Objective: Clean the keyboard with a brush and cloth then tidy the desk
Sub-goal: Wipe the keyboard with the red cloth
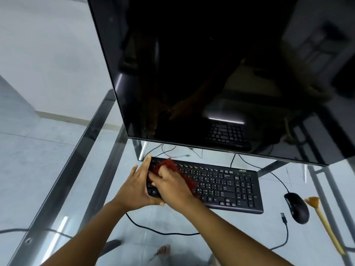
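On the glass table (57,189), just under a glossy dark monitor (211,73), lies a flat black keyboard (221,189). A pale green logo at its top right corner reads acer; the key legends are too small to read. A fuzzy red cloth (169,165) covers its left keys. The right hand (172,189) bunches the cloth in curled fingers and presses it down. The left hand (134,187) clasps the keyboard's left end, thumb at the front edge. To the right sit a matte black mouse (296,208) and a wooden-handled brush (324,225) with fanned tan bristles.
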